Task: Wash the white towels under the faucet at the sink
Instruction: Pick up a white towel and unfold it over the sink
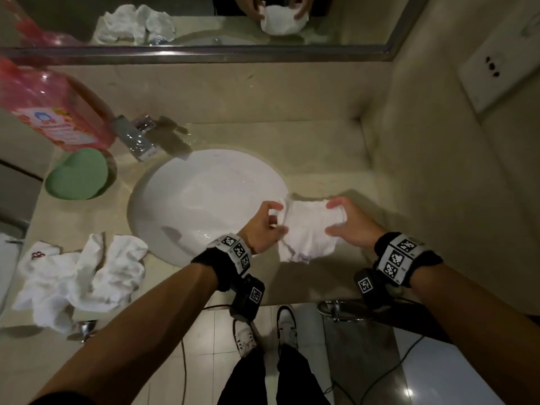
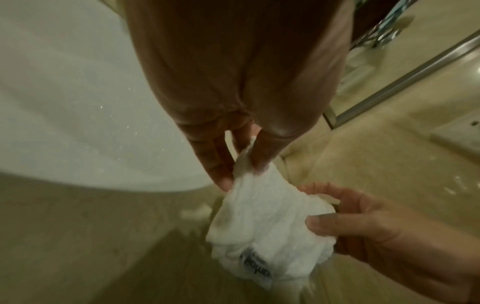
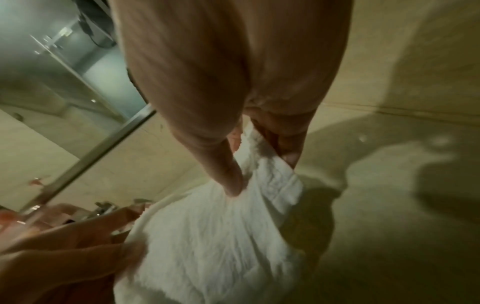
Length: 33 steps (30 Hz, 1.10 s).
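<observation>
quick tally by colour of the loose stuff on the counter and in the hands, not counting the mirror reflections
white: 2, the towel held between the left hand and right hand, and the heap of towels left of the sink (how many are in the heap cannot be told)
pink: 1, the bottle
green: 1, the heart-shaped dish
total: 4

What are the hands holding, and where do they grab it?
Both hands hold one white towel. The left hand pinches its left edge, and the right hand pinches its right edge.
</observation>
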### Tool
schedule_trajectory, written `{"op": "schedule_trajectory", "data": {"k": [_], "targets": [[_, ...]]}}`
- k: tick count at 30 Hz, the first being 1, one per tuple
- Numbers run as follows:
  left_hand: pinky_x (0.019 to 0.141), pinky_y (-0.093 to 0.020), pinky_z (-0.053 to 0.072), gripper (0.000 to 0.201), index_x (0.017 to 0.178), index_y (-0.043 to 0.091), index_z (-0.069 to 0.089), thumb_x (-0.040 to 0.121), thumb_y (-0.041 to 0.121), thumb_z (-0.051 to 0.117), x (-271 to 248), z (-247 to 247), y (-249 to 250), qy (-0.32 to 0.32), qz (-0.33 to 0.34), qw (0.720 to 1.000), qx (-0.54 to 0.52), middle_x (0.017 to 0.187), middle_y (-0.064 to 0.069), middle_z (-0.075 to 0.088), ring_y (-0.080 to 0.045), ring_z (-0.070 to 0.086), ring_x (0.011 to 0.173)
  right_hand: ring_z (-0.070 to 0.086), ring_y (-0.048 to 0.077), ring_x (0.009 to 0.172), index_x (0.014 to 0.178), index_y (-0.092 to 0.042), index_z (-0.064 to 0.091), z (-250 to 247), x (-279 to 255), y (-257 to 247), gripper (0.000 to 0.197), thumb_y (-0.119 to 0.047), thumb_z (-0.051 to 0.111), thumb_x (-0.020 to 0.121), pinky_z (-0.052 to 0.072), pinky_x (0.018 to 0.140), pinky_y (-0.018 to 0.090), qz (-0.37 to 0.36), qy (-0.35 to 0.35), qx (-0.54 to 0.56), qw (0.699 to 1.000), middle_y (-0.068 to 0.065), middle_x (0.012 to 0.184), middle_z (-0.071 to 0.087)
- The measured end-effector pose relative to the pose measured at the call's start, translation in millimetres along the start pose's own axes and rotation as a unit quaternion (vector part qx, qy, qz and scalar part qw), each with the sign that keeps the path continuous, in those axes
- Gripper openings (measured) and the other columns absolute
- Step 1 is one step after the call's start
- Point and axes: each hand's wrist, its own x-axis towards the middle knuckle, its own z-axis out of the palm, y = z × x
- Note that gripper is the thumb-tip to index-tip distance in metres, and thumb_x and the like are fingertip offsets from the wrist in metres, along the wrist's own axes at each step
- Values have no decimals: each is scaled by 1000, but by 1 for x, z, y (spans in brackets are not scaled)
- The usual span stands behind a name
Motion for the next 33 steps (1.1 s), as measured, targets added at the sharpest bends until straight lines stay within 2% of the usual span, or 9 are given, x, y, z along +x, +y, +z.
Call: {"op": "schedule_trajectory", "data": {"k": [4, 7, 11, 15, 19, 23, 27, 30, 33], "targets": [[68, -36, 54, 40, 124, 19, 43, 91, 16, 64, 15, 31, -20, 49, -72, 995, 54, 107, -8, 59, -20, 58, 80, 57, 5, 86, 117, -36, 56, 9, 14, 33, 43, -15, 76, 85, 48, 63, 23, 21, -21, -79, 996, 0, 123, 55], [73, -34, 57, 32, 116, 20, 53, 89, 30, 66, 24, 35, -24, 103, -136, 975, 139, 102, -3, 66, -22, 65, 88, 63, 19, 91, 117, -31, 66, 10, 22, 44, 36, -14, 74, 86, 54, 76, 30, 18, -69, -163, 984, 7, 124, 60], [69, -29, 55, 37, 114, 25, 54, 83, 28, 73, 28, 21, -22, 44, -176, 966, 184, 99, 2, 65, -18, 65, 87, 60, 20, 99, 119, -26, 72, -3, 29, 40, 33, -10, 68, 90, 47, 83, 26, -15, -106, -260, 960, 8, 126, 60], [87, -37, 54, 37, 118, 18, 57, 87, 30, 71, 12, -10, -8, 12, -182, 967, 178, 103, -4, 67, -22, 65, 92, 62, 21, 101, 104, -22, 73, -9, 32, -2, 14, -21, 70, 91, 44, 80, 26, -31, -85, -292, 952, 4, 116, 63], [71, -31, 52, 28, 116, 10, 59, 93, 26, 65, -33, -70, 3, 49, -156, 977, 136, 99, -5, 69, -16, 66, 80, 65, 19, 93, 95, -22, 71, 6, 33, -80, 6, -25, 72, 90, 50, 79, 30, -92, -105, -216, 966, -7, 89, 64], [81, -28, 51, 26, 114, 18, 62, 93, 32, 63, -102, -145, -8, 144, -155, 951, 226, 108, 0, 69, -17, 68, 92, 59, 2, 81, 92, -29, 70, 64, 35, -164, 2, -29, 71, 90, 42, 67, 19, -188, -135, -193, 954, -15, 84, 60], [98, -38, 47, 41, 126, 17, 53, 90, 36, 62, -164, -210, -57, 266, -266, 856, 354, 130, -9, 53, -28, 57, 115, 61, 7, 83, 93, -29, 70, 157, 36, -227, 3, -29, 69, 90, 39, 64, 15, -224, -218, -209, 926, -15, 85, 62], [97, -43, 49, 74, 136, 13, 38, 82, 53, 69, -185, -239, -103, 237, -354, 824, 375, 136, -12, 43, -32, 54, 120, 62, 14, 91, 100, -22, 72, 228, 38, -252, 12, -28, 69, 90, 42, 73, 21, -225, -254, -234, 911, -14, 87, 62], [95, -43, 47, 93, 142, 19, 31, 71, 66, 69, -183, -253, -140, 187, -329, 828, 415, 131, -10, 46, -30, 52, 119, 63, 17, 100, 111, -21, 68, 284, 42, -264, 22, -31, 70, 91, 43, 80, 25, -209, -293, -253, 898, -4, 105, 67]]}}
